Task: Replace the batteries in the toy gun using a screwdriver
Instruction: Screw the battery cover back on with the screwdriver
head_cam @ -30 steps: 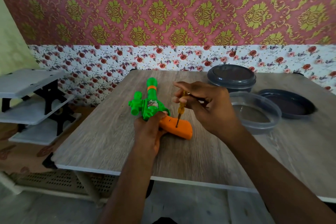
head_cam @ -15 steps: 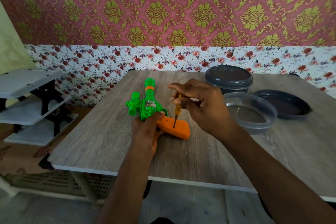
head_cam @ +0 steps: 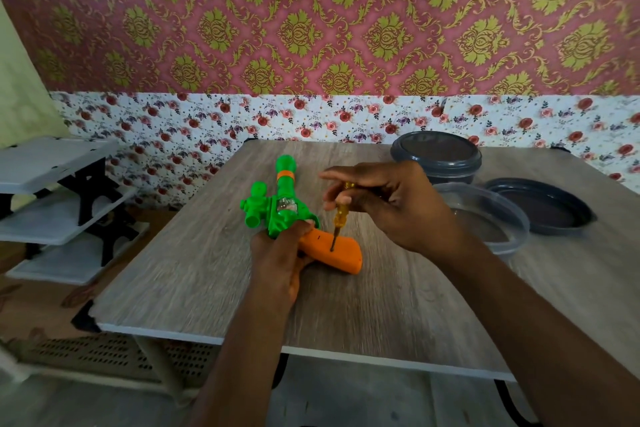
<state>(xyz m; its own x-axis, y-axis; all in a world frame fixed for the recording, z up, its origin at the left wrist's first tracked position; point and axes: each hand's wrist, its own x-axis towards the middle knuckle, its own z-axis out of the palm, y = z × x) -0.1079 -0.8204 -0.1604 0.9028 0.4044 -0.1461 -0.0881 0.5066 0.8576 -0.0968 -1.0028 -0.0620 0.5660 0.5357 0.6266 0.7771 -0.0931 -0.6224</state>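
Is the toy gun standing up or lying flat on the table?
Lying flat: the toy gun rests sideways on the table, left hand gripping it, screwdriver tip on its orange grip.

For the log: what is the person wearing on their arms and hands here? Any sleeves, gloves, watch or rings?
Nothing worn shows. The left hand and right hand are bare, without gloves. The left forearm and right forearm are uncovered up to the frame edge: no sleeve, watch or bracelet. No ring can be made out, though some fingers are hidden.
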